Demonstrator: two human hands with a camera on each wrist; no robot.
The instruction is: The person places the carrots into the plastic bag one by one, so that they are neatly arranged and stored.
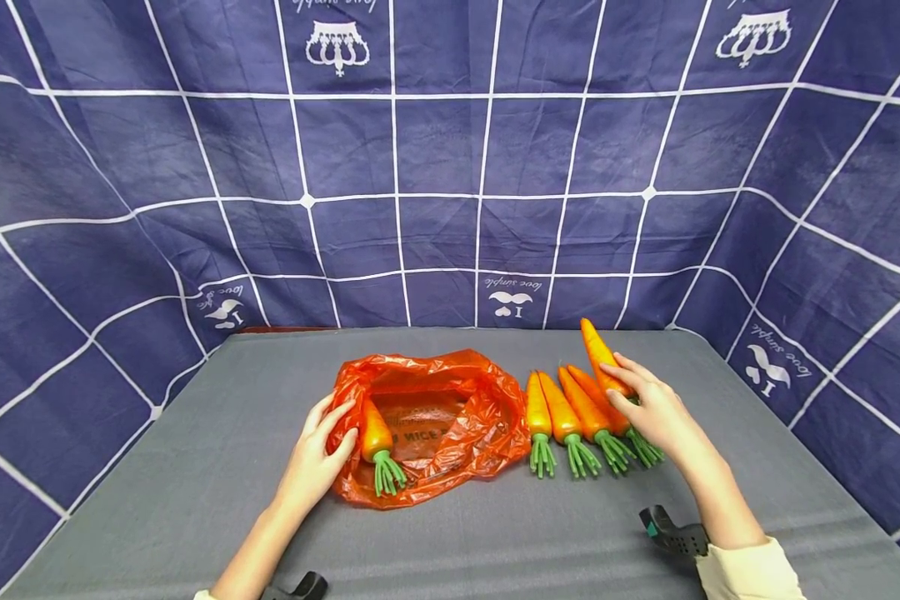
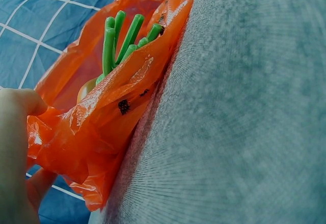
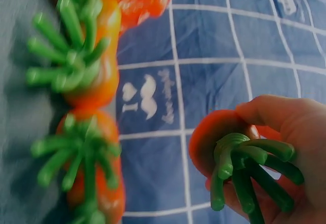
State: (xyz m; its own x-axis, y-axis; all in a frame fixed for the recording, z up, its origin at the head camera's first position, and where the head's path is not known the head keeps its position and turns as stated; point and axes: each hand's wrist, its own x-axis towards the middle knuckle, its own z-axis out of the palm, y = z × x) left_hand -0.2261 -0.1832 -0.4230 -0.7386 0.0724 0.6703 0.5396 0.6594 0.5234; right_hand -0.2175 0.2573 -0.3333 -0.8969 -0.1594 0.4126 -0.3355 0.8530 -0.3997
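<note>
An orange-red plastic bag (image 1: 504, 429) lies on the grey surface with its mouth spread wide. Inside, against its left wall, rests a carrot (image 1: 376, 435) with green stems toward me. My left hand (image 1: 313, 454) pinches the bag's left edge between thumb and fingers; in the left wrist view the film (image 2: 97, 132) bunches there. My right hand (image 1: 656, 410) grips another carrot (image 1: 598, 350) by its thick end, tip pointing away. In the right wrist view this carrot (image 3: 206, 145) is raised clear of the surface, its green stems by the palm.
Several more carrots (image 1: 562, 408) lie side by side just right of the bag, stems toward me. Blue cloth (image 1: 450, 167) with white grid lines hangs behind and at both sides of the grey surface (image 1: 217, 467). A black wrist device (image 1: 673, 532) sits at my right wrist.
</note>
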